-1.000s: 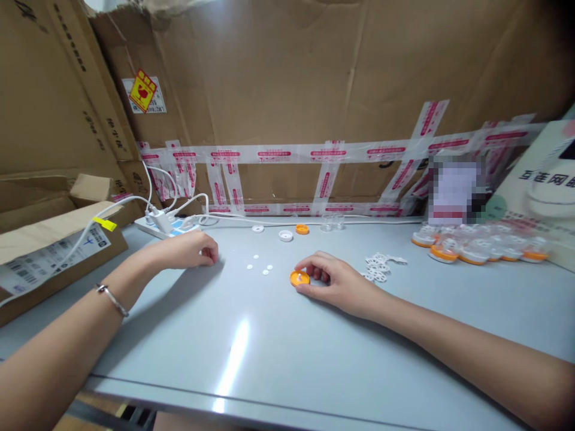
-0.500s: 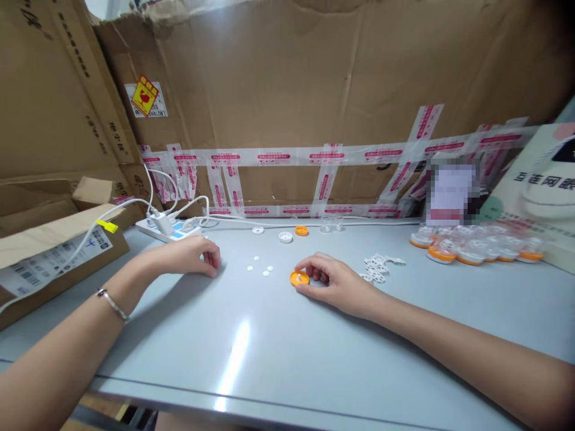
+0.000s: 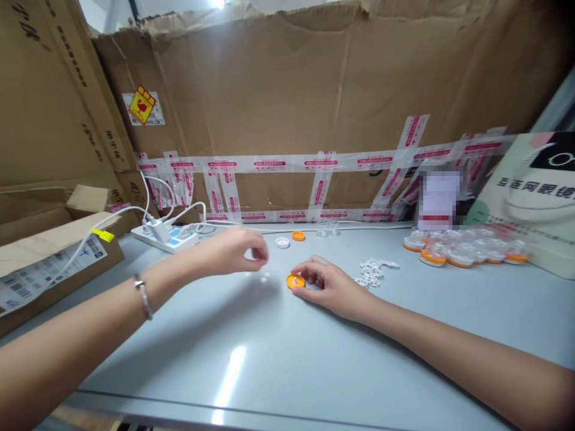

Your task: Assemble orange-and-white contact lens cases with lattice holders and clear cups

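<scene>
My right hand [image 3: 330,284] holds a round orange cap [image 3: 291,285] by its rim on the table, thumb in front and fingers behind. A small white piece [image 3: 295,280] stands in the middle of that cap. To its left, my left hand [image 3: 242,250] hovers over the table with thumb and fingers curled together. Whatever is between those fingertips is too small or hidden to make out. Beneath it lie a few small white discs [image 3: 264,279], partly covered by the hand. Farther back are a white round cap [image 3: 283,242] and another orange cap [image 3: 298,236].
White perforated discs [image 3: 371,272] lie in a pile right of my right hand. Clear-topped pieces with orange bases [image 3: 458,258] crowd the right side. Small clear cups [image 3: 327,228] stand at the back. A power strip [image 3: 173,239] and an opened carton [image 3: 58,254] are left.
My left hand has moved right from beside the power strip and risen over the small white discs, now hiding some of them. My right hand keeps its hold on the orange cap.
</scene>
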